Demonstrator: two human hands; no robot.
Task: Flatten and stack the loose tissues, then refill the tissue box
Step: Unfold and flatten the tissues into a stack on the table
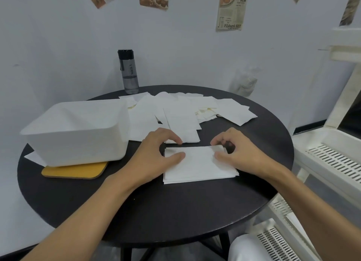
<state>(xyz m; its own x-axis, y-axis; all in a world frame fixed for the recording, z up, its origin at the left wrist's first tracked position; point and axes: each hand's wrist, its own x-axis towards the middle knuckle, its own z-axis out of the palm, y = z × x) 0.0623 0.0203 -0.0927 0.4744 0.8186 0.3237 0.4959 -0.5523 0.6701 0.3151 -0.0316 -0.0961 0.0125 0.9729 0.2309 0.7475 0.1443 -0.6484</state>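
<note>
A round black table (175, 212) fills the corner. On its left side a white tissue box (78, 132) sits on a yellow mat (78, 171). Loose tissues (179, 114) lie scattered across the far half, overlapping one another. Nearer the person lies a squared stack of folded tissues (197, 167). The left hand (154, 155) lays its thumb on the stack's left end, fingers arched down beyond the far edge; whether it grips, I cannot tell. The right hand (240, 153) pinches the stack's far right corner. A grey water bottle (128, 73) stands by the wall.
</note>
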